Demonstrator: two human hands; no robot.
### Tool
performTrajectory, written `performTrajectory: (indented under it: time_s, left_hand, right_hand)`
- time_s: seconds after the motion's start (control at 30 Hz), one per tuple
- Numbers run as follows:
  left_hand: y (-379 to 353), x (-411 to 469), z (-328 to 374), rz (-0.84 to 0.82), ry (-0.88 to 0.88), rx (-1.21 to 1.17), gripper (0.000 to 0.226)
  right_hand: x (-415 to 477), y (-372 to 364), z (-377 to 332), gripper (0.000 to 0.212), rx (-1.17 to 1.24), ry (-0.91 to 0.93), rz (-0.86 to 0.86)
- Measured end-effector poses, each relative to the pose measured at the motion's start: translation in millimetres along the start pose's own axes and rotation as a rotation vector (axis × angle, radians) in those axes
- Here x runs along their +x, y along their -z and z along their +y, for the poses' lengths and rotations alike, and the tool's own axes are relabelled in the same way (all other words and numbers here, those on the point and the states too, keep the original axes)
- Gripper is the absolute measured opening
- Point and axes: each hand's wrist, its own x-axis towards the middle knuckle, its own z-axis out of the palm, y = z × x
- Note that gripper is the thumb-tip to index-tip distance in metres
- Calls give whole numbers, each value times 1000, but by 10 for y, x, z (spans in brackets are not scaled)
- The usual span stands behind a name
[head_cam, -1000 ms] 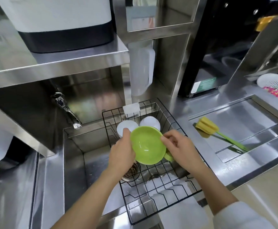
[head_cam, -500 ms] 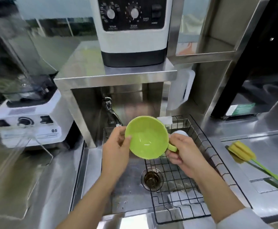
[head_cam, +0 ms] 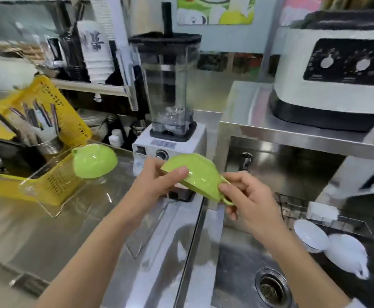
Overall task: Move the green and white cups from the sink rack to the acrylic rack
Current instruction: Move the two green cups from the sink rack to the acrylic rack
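Both hands, left hand (head_cam: 157, 183) and right hand (head_cam: 246, 196), grip a tilted green cup (head_cam: 195, 174). A blender (head_cam: 170, 121) stands just behind. Another green cup (head_cam: 93, 162) sits on the acrylic rack (head_cam: 48, 192) beside a yellow basket (head_cam: 55, 103).

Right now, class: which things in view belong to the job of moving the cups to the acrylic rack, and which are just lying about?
Belong to the job:
held green cup
left hand
right hand
green cup on the acrylic rack
acrylic rack
two white cups
sink rack

Lying about:
blender
yellow basket
white appliance
drain
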Motion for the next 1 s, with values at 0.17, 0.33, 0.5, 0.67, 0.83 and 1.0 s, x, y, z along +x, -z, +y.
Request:
performTrajectory:
  time_s: [0.17, 0.33, 0.5, 0.67, 0.83, 1.0]
  left_hand:
    - [753, 4, 140, -31, 30, 195, 57]
    - [1248, 110, 103, -51, 67, 239, 73]
    - [1489, 223, -155, -44, 40, 592, 112]
    - [1495, 332, -402, 38, -23, 757, 104]
    - [1425, 333, -521, 129, -53, 981, 98]
    - [1360, 356, -543, 163, -8, 1057, 95]
  right_hand:
    - [367, -470, 18, 28, -109, 78, -133]
    - [776, -834, 39, 34, -324, 100, -274]
    - [1145, -1024, 91, 32, -641, 94, -408]
    - [1430, -1114, 107, 23, -802, 35, -431]
    - [1514, -1155, 207, 19, -886, 17, -466]
    - [1609, -1156, 286, 20, -962, 58, -469]
